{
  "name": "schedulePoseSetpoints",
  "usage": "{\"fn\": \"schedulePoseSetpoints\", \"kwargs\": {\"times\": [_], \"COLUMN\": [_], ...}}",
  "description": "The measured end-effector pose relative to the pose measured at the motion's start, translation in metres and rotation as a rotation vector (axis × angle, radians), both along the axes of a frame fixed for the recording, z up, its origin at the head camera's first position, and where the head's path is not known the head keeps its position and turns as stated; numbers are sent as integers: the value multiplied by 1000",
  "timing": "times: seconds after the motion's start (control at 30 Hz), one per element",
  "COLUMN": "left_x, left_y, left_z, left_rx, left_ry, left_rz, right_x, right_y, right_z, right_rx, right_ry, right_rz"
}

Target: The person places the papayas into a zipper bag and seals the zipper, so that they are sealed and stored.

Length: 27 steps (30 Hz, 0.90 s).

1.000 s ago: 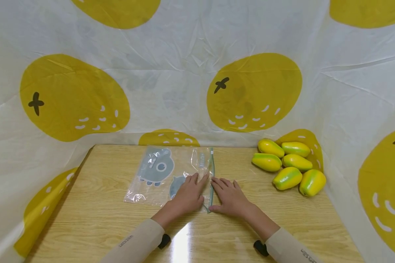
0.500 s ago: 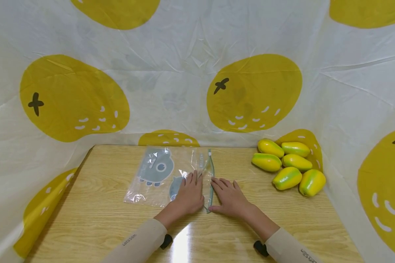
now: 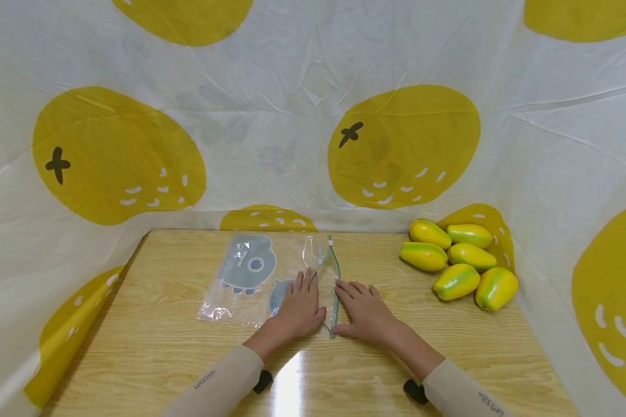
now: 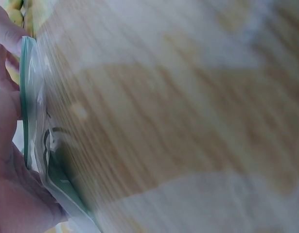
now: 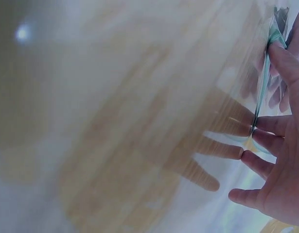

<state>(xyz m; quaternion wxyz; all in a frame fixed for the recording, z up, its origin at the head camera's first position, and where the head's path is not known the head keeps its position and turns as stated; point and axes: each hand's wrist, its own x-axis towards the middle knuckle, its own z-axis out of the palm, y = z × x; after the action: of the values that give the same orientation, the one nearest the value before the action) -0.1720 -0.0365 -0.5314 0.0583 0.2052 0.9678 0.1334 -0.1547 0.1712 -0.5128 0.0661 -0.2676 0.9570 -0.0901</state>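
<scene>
A clear plastic zip bag with pale blue monster prints lies flat on the wooden table, its green zip edge toward the right. The bag's mouth is parted, its two green strips spread into a narrow gap. My left hand rests on the upper layer with fingers extended, just left of the gap. My right hand holds down the outer strip with outstretched fingertips and thumb. The right wrist view shows those fingers spread along the strip. A white slider sits at the strip's far end.
Several yellow-green papaya-like fruits lie grouped at the table's right rear. A white cloth with large yellow fruit prints surrounds the table at the back and sides. A bright light reflection shows on the table's front part.
My left hand has drawn slightly left with the upper strip, and the bag's mouth has widened. The slider end has shifted a little left. My right hand stays in place.
</scene>
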Motion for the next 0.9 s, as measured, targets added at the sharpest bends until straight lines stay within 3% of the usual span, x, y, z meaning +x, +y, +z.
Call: {"fn": "schedulePoseSetpoints", "kwargs": {"times": [0.17,0.4,0.9], "left_x": [-1,0,0], "left_y": [-1,-1,-3], "left_z": [3,7,3], "left_rx": [17,19,28], "left_ry": [-46,-52,-66], "left_rz": [-21,-36,-44], "right_x": [-4,-15,-46], "right_y": [3,5,5], "right_z": [2,3,5], "right_rx": [-16,-27,-15], "right_ry": [18,87,132], "right_rz": [25,58,31]}}
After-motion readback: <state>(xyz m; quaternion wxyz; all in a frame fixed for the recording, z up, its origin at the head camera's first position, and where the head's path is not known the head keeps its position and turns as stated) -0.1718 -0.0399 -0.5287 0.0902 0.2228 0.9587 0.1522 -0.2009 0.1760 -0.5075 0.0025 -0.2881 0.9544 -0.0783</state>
